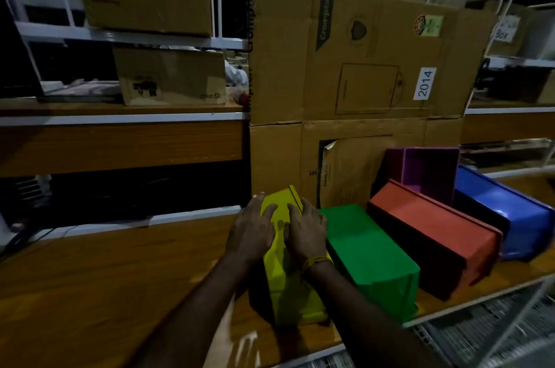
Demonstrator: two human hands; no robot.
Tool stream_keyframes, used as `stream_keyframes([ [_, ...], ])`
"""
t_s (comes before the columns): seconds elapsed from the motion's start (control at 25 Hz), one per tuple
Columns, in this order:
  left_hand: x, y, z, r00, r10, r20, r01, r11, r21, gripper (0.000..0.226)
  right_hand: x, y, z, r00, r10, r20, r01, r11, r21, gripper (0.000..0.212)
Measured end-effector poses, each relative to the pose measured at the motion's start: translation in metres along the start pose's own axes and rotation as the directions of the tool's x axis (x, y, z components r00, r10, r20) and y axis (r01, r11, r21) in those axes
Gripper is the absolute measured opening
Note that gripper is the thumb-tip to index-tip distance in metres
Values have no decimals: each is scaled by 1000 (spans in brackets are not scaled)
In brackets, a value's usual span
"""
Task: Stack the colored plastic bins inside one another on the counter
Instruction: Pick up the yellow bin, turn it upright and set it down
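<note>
Both my hands, left hand (250, 228) and right hand (304, 231), lie flat, fingers spread, on the upturned yellow rectangular plastic bin (285, 283). Probably light, stiff, slick; I'd grip its long sides.

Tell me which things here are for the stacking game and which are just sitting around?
For the job: yellow bin under the left hand and right hand, green bin, red bin, blue bin, purple bin.

Just lying about: big cardboard sheet, small cardboard box, shelf rack.
</note>
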State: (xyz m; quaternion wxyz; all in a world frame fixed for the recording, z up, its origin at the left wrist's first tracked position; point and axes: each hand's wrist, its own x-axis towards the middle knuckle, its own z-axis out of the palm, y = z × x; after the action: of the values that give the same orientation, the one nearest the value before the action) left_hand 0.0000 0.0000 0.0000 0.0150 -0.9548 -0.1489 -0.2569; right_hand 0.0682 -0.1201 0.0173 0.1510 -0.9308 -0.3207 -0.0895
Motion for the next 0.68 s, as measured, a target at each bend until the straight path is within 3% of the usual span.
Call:
stream_keyframes([
  [0.16, -6, 10, 16, 998, -42, 48, 43, 999, -24, 46, 9, 17, 13, 993, 108, 44, -105, 992, -71, 43],
  [0.4, -1, 15, 29, 981, -56, 185, 73, 994, -87, 43, 29, 26, 24, 985, 171, 27, -171, 985, 17, 33],
  [0.68, -6, -10, 20, 976, -143, 164, 156, 985, -71, 44, 30, 20, 28, 993, -111, 31, 108, 991, 81, 22],
])
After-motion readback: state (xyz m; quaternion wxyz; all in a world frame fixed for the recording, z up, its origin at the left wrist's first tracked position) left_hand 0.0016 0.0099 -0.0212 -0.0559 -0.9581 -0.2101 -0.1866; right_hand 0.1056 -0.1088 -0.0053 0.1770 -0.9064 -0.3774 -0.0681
